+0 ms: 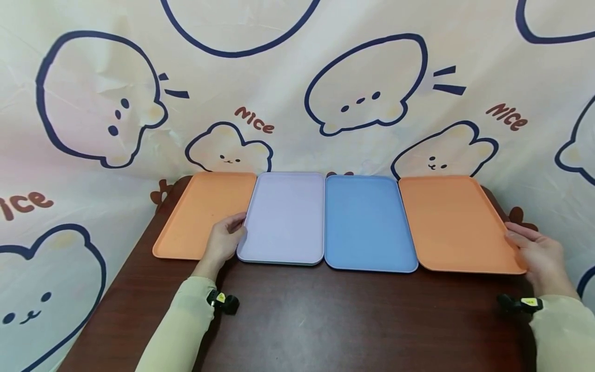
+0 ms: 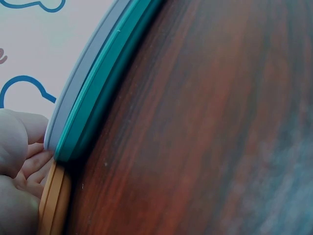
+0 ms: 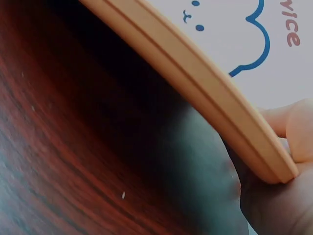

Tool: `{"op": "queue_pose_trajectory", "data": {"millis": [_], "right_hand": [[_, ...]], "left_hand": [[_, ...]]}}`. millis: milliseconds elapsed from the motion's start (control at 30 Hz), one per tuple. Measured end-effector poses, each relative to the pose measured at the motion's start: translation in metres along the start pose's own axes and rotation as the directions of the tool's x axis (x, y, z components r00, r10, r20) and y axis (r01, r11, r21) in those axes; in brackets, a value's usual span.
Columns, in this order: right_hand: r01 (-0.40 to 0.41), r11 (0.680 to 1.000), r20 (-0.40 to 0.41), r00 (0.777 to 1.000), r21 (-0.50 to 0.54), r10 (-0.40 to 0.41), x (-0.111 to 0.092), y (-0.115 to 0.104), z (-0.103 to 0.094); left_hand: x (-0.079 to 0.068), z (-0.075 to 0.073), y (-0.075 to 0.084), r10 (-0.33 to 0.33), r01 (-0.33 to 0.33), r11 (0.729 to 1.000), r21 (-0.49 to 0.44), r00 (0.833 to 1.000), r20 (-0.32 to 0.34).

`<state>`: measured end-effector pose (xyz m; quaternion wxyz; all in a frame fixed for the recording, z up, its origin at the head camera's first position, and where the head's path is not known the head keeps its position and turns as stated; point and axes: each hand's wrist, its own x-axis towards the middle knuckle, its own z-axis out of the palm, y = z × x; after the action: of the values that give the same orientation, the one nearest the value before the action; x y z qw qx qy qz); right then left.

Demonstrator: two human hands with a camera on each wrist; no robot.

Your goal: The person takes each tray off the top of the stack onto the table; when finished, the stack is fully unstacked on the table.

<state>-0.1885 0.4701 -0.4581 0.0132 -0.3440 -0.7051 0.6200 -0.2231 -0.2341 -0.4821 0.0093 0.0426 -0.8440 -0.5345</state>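
In the head view, four trays lie side by side along the back of a dark wooden table (image 1: pixel 297 320). My left hand (image 1: pixel 224 238) is at the left edge of the lavender tray (image 1: pixel 283 217), thumb and fingers at its rim. A teal-green tray (image 2: pixel 105 81) sits directly beneath the lavender one. My right hand (image 1: pixel 541 253) grips the right edge of the right-hand orange tray (image 1: pixel 460 222), thumb over the rim. In the right wrist view, a dark gap shows between that tray's edge and the tabletop.
Another orange tray (image 1: pixel 209 212) lies at the far left, partly behind my left hand. A blue tray (image 1: pixel 369 222) lies between the lavender and right-hand orange trays. A cloth (image 1: pixel 358 20) printed with cartoon bears hangs close behind the table.
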Motion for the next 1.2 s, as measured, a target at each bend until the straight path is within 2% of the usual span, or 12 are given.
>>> {"op": "queue_pose_trajectory", "data": {"millis": [67,167,233,300,433,600,733,833,900,1000,1200], "right_hand": [[0.036,0.993,-0.003,0.999,-0.113,-0.037,0.001,0.001,0.0],[0.109,0.954,-0.003,0.993,-0.28,-0.115,0.002,0.001,0.001],[0.14,0.938,-0.017,0.988,-0.317,-0.154,0.003,0.0,0.004],[0.14,0.95,-0.046,0.986,-0.279,-0.159,0.003,0.0,0.009],[0.114,0.987,-0.108,0.986,-0.115,-0.126,0.003,-0.002,0.019],[0.137,0.98,-0.136,0.978,-0.146,-0.157,0.004,-0.006,0.025],[0.148,0.986,-0.11,0.982,-0.075,-0.155,0.006,-0.006,0.025],[0.123,0.985,-0.085,0.987,-0.119,-0.134,0.008,-0.005,0.022],[0.109,0.974,-0.07,0.99,-0.196,-0.125,0.008,-0.003,0.021],[0.095,0.964,-0.046,0.993,-0.25,-0.11,0.009,-0.003,0.019],[0.071,0.965,-0.045,0.995,-0.254,-0.085,0.004,-0.008,0.02]], "left_hand": [[0.0,0.0,0.0,0.001,-0.001,1.0,0.003,1.0,0.001],[0.0,0.0,0.0,0.0,0.0,1.0,0.003,1.0,-0.001],[0.0,0.0,0.001,0.001,-0.001,1.0,0.004,1.0,-0.002],[0.0,0.0,0.0,0.002,-0.002,1.0,0.003,1.0,-0.005],[0.0,0.001,0.001,0.006,-0.006,1.0,0.001,1.0,-0.008],[0.0,0.001,0.001,0.006,-0.006,1.0,0.01,1.0,-0.01],[0.0,0.001,0.001,0.005,-0.005,1.0,0.005,1.0,-0.007],[0.0,0.0,0.0,0.004,-0.004,1.0,0.006,1.0,-0.006],[0.0,0.0,0.0,0.004,-0.004,1.0,0.008,1.0,-0.006],[0.001,0.0,0.0,0.01,-0.01,1.0,0.016,1.0,-0.008],[0.0,0.0,0.0,0.018,-0.018,1.0,0.016,1.0,-0.011]]}}
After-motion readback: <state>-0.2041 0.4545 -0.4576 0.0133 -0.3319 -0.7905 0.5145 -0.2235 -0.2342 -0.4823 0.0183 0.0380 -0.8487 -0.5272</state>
